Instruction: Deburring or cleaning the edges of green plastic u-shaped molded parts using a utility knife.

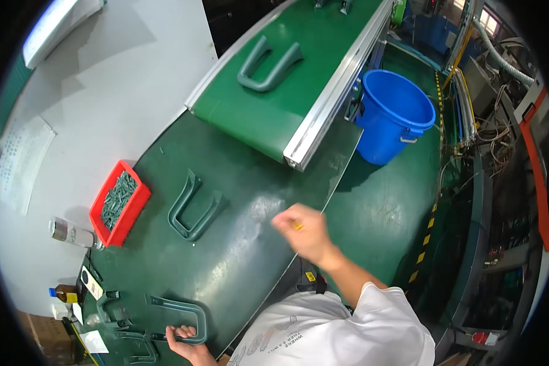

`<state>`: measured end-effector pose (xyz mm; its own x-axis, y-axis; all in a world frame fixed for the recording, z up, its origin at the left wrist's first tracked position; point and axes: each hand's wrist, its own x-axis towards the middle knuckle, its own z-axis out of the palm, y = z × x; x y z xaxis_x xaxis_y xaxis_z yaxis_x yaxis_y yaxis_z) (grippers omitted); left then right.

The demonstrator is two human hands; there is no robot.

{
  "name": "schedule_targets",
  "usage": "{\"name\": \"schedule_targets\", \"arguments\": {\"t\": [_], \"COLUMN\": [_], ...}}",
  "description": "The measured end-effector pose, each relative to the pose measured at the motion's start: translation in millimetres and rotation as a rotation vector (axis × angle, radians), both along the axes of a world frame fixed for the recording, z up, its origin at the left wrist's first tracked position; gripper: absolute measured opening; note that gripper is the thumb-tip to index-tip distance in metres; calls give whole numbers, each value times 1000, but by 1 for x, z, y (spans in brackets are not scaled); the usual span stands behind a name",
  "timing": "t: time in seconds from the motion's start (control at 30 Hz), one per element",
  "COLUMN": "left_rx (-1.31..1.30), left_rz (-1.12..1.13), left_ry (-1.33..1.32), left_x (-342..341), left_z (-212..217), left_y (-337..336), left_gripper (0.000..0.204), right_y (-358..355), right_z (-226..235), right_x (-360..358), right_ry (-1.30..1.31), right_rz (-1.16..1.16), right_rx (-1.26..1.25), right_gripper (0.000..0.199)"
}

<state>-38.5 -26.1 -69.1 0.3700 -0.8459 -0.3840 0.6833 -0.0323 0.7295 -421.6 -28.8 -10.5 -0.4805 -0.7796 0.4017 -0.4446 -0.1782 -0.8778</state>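
Observation:
Low at the table's near left, my left hand point(188, 343) is closed round a dark green U-shaped plastic handle point(200, 318). My right hand point(308, 235) is raised over the table's right edge, its fingers curled together. A small yellow bit shows between those fingers; the rest of what they hold is hidden. Another U-shaped handle point(180, 216) lies on the table beyond my hands. Close to my left hand are more green plastic parts point(143, 349), partly overlapping.
A green conveyor belt point(226, 119) carries another U-shaped handle point(263, 80). At left stand a red bin point(141, 198) of small green pieces, a spray can point(70, 233) and a brown bottle point(64, 294). A blue bucket point(378, 137) stands on the floor at right.

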Motion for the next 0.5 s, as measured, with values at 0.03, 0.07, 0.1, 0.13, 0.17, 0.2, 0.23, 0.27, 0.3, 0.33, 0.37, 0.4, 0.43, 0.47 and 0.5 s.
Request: {"name": "schedule_targets", "arguments": {"t": [0.03,0.07,0.1,0.13,0.17,0.2,0.23,0.27,0.3,0.33,0.37,0.4,0.43,0.47,0.5], "left_rx": [-13,-32,-55,-62,-61,-59,-56,-55,-54,-52,-60,-67,-75,-96,-85], "left_rz": [-16,-21,-32,-41,-31,-22,-14,-13,-13,-14,0,14,28,-2,5], "left_ry": [-5,-11,-6,-11,-10,-10,-10,-19,-28,-38,-41,-44,-48,-66,-70], "left_x": [2,6,6,7,7,6,5,5,5,5,5,5,5,9,7], "left_z": [-2,-4,-6,-7,-7,-8,-8,-8,-9,-9,-9,-8,-9,-12,-14], "left_y": [1,3,3,5,5,5,5,4,4,4,3,3,3,2,0], "left_gripper": [20,20,20,20,20,20,20,20,21,21,21,20,19,19,19], "right_y": [0,-3,-7,-9,-13,-16,-19,-23,-26,-26,-26,-26,-27,-28,-28], "right_z": [-6,-15,-23,-29,-31,-33,-33,-31,-30,-30,-29,-29,-32,-40,-49], "right_x": [18,38,51,59,65,70,74,76,76,76,77,77,76,75,73], "right_ry": [-64,-124,-173,-125,-72,-19,-48,-74,-100,-100,-97,-95,-39,11,69], "right_rz": [130,188,241,287,339,389,391,392,392,396,400,403,390,371,340], "right_rx": [25,79,129,142,148,153,140,122,104,49,-10,-69,-98,-129,-154], "right_gripper": [17,19,22,23,25,27,28,29,30,26,23,20,17,14,13]}}
